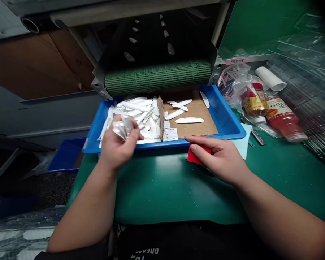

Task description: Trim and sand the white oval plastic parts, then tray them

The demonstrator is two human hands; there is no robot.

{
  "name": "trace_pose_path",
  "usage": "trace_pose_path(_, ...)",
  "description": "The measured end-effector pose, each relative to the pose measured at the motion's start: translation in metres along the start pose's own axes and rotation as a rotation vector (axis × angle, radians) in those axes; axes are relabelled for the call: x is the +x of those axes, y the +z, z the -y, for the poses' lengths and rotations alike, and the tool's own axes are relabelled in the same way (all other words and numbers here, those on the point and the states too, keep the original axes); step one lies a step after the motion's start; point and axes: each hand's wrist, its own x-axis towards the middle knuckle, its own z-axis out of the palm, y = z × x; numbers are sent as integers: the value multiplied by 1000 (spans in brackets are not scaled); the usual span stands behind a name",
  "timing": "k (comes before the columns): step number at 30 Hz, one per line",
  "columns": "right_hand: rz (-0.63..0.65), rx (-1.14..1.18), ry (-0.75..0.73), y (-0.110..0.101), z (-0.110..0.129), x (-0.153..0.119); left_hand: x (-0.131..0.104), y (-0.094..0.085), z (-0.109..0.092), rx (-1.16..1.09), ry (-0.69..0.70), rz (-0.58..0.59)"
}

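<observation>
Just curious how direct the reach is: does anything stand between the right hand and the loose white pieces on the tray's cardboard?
Only the blue tray's front rim lies between the right hand and those white pieces; the cardboard divider stands to their left.

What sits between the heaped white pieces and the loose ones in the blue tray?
An upright cardboard divider and paper labels, in the head view.
</observation>
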Motion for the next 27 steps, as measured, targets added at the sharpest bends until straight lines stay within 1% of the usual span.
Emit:
trace_pose_path(1,26,-2,4,2,0,-1,6,-6,5,29,-75,-68)
trace_pose_path(2,50,-9,6,4,0,-1,11,-11,11,106,-133,-98)
trace_pose_path(3,74,-17,8,6,0,-1,17,-16,16,220,-177,-84)
trace_pose_path(4,95,-26,6,7,0,-2,22,-20,22,351,-211,-38)
trace_pose_path(6,133,-43,-6,9,1,-3,32,-26,33,584,-265,95)
trace_pose_path(8,163,-59,-17,10,0,-5,39,-28,43,729,-290,221)
trace_pose_path(10,191,-78,-13,11,-1,-6,44,-27,51,792,-282,302)
trace_pose_path(13,217,-78,9,12,-1,-6,49,-23,58,815,-270,340)
trace_pose_path(17,213,13,72,12,0,-3,50,-23,62,825,-295,317)
trace_pose_path(20,190,130,131,11,2,-1,47,-29,61,801,-333,286)
trace_pose_path(22,165,256,207,10,2,0,45,-34,57,774,-359,266)
trace_pose_path(23,149,355,260,10,2,1,44,-36,54,760,-370,244)
trace_pose_path(25,113,639,362,8,2,3,43,-39,47,726,-412,157)
trace_pose_path(27,116,981,409,3,2,6,44,-41,40,671,-506,21)
